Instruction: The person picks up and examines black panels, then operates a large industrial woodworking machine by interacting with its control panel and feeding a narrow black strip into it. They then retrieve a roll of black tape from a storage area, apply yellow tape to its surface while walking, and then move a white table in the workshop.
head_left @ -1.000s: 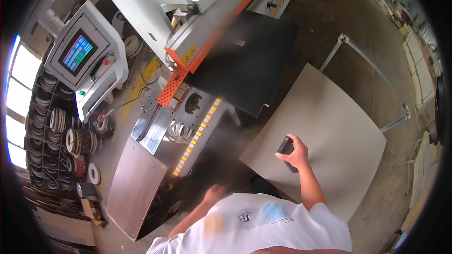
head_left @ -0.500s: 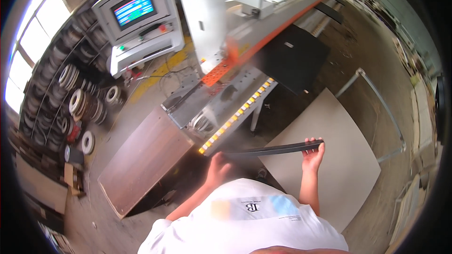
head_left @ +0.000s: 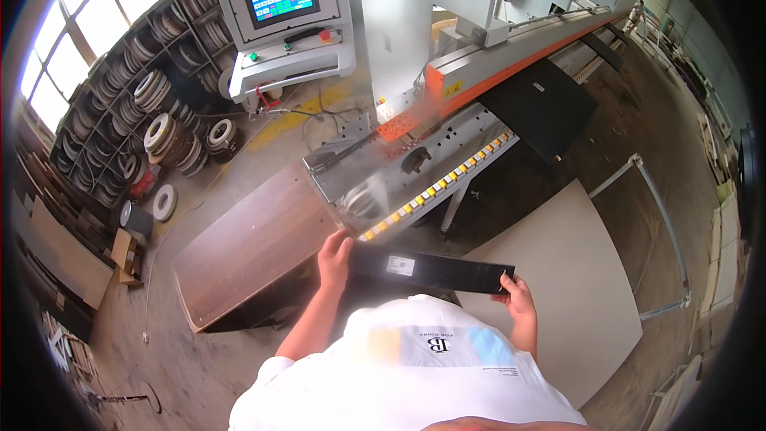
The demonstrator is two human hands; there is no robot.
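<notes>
Black panel point(head_left: 455, 270): lies crosswise just beyond the white shirt point(head_left: 447, 359), between the two hands, a pale label point(head_left: 401, 266) on its upper face. Right hand point(head_left: 519, 297) holds the right end, thumb on top, fingers curled below. Left hand point(head_left: 333, 259) is at the left end, fingers bent; whether it grips or only touches, cannot tell.

Obscured: panel's underside; its left end, merging with the dark gap behind; part of the right fingers. The shirt and panel cover part of the large pale board point(head_left: 558, 279) at right. Space under the brown board point(head_left: 247, 247) is in deep shadow. Orange perforated plate point(head_left: 395, 126) is blurred. Outer surroundings are cut off by the lens rim.

Around: directly beyond the panel, the machine's roller strip point(head_left: 439, 185), yellow and white, runs far right. A larger black board point(head_left: 542, 104) lies farther along, near the orange-edged beam point(head_left: 542, 40). Far left: control console point(head_left: 287, 40) and rack of rolls point(head_left: 104, 128). Right: metal frame point(head_left: 658, 199).

Edges and room: brown board's right edge is near the left hand; roller strip's near end is close to the panel's left end. Floor point(head_left: 215, 179) shows between rack and brown board, and between roller strip and pale board.
</notes>
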